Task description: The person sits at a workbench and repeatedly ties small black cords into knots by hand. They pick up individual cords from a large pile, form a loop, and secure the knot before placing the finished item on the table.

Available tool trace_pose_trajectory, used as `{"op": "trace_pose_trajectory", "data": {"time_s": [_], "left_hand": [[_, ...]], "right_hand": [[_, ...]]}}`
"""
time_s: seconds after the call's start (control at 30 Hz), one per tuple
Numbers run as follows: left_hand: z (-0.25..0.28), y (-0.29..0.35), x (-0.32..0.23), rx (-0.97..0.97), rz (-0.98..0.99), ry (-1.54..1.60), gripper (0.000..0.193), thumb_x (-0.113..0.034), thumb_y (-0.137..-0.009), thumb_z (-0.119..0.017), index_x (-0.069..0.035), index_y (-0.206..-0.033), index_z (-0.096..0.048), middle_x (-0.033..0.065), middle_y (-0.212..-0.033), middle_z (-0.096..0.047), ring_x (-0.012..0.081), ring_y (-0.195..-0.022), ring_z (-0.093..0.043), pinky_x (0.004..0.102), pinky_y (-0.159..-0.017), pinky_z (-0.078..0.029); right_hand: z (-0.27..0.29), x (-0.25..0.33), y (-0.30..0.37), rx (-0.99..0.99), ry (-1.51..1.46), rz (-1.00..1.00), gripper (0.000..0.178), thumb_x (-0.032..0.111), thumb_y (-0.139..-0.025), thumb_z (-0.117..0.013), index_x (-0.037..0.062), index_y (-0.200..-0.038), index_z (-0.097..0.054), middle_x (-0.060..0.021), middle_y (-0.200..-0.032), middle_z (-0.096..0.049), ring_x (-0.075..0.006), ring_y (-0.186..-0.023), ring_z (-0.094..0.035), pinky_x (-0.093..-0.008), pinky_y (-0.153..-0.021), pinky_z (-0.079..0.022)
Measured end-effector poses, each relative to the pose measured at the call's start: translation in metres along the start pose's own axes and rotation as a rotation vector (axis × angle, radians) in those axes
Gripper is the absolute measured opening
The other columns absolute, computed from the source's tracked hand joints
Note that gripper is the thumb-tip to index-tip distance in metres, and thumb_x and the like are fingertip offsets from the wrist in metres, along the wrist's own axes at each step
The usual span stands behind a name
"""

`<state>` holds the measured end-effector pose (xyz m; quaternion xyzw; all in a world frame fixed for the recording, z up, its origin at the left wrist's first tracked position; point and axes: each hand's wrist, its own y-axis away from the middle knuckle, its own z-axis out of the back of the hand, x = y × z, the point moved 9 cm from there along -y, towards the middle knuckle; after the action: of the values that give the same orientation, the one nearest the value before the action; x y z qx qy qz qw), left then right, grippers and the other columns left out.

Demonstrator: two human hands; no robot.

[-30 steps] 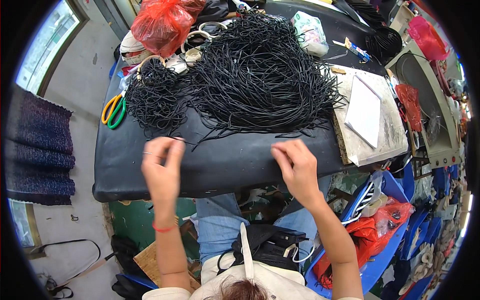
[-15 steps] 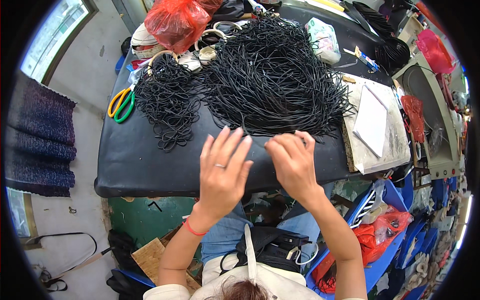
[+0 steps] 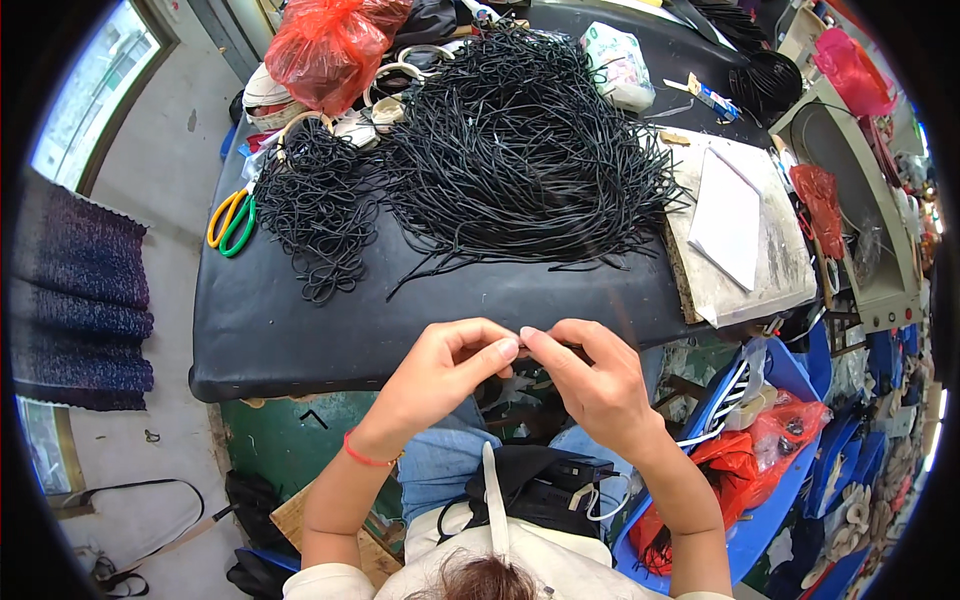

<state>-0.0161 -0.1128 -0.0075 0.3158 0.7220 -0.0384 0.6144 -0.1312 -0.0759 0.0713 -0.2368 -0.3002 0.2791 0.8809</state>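
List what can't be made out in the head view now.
All head view:
- Anything between left hand and right hand: covered by their fingers.
- Red bag: top cut off by upper edge; contents obscured by its plastic.
- Large black cord pile: inside hidden by outer strands.
- Pale items, far right: too small.

A black-covered tabletop (image 3: 300,345) spreads out ahead of the left grip (image 3: 435,370) and the right grip (image 3: 605,385). A broad heap of loose black cords (image 3: 530,150) lies straight beyond both. A smaller black tangle (image 3: 315,210) rests beside it, ahead and to the left of the left grip, with yellow-and-green-handled scissors (image 3: 246,192) farther left. A pale board (image 3: 782,240) lies ahead and to the right of the right grip; farther beyond that grip, a white-and-green plastic packet (image 3: 618,68) sits near a small blue-and-white box (image 3: 712,97).
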Motion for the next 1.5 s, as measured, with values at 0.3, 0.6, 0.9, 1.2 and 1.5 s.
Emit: {"op": "trace_pose_trajectory", "data": {"time_s": [0.3, 0.6, 0.9, 1.2, 1.5], "left_hand": [[-0.002, 0.007, 0.027, 0.037, 0.024, 0.099, 0.019, -0.013, -0.087, -0.059, 0.002, -0.098, -0.062, 0.0110, -0.085, -0.065, 0.0137, -0.075, -0.064, 0.0244, -0.065, -0.053], [-0.006, -0.011, 0.041, -0.178, -0.041, 0.535, 0.021, -0.015, -0.091, -0.053, 0.001, -0.105, -0.058, 0.0095, -0.092, -0.063, 0.0145, -0.079, -0.064, 0.0216, -0.063, -0.056], [-0.003, -0.008, 0.039, -0.240, -0.089, 0.650, 0.017, -0.015, -0.092, -0.051, -0.001, -0.097, -0.059, 0.0067, -0.091, -0.063, 0.0157, -0.084, -0.063, 0.0291, -0.077, -0.053], [-0.004, -0.008, 0.043, -0.163, 0.003, 0.586, 0.014, -0.014, -0.090, -0.053, -0.003, -0.094, -0.060, 0.0046, -0.087, -0.062, 0.0079, -0.073, -0.055, 0.0268, -0.075, -0.052], [-0.010, -0.004, 0.041, -0.110, -0.076, 0.375, 0.013, -0.011, -0.088, -0.056, -0.001, -0.094, -0.062, 0.0026, -0.084, -0.061, 0.0088, -0.074, -0.057, 0.0255, -0.070, -0.051]], "right_hand": [[0.034, -0.044, 0.004, -0.303, 0.084, -0.312, 0.020, -0.004, -0.073, -0.067, 0.0024, -0.091, -0.063, -0.0092, -0.078, -0.056, -0.0210, -0.064, -0.057, -0.0293, -0.056, -0.046], [-0.019, -0.026, 0.006, -0.114, -0.231, -0.356, 0.021, -0.005, -0.076, -0.060, -0.0006, -0.096, -0.061, -0.0114, -0.084, -0.057, -0.0240, -0.069, -0.060, -0.0322, -0.058, -0.049], [-0.026, -0.021, 0.007, 0.008, -0.264, -0.281, 0.019, -0.002, -0.076, -0.062, 0.0009, -0.095, -0.062, -0.0100, -0.082, -0.057, -0.0236, -0.067, -0.060, -0.0324, -0.058, -0.049], [-0.008, -0.017, 0.002, -0.060, -0.012, -0.154, 0.016, -0.001, -0.072, -0.064, 0.0024, -0.086, -0.058, -0.0076, -0.076, -0.055, -0.0226, -0.064, -0.057, -0.0324, -0.056, -0.046], [-0.016, -0.011, 0.007, -0.065, -0.014, -0.154, 0.018, 0.000, -0.071, -0.064, 0.0026, -0.087, -0.058, -0.0075, -0.078, -0.055, -0.0229, -0.067, -0.055, -0.0326, -0.058, -0.044]]}}
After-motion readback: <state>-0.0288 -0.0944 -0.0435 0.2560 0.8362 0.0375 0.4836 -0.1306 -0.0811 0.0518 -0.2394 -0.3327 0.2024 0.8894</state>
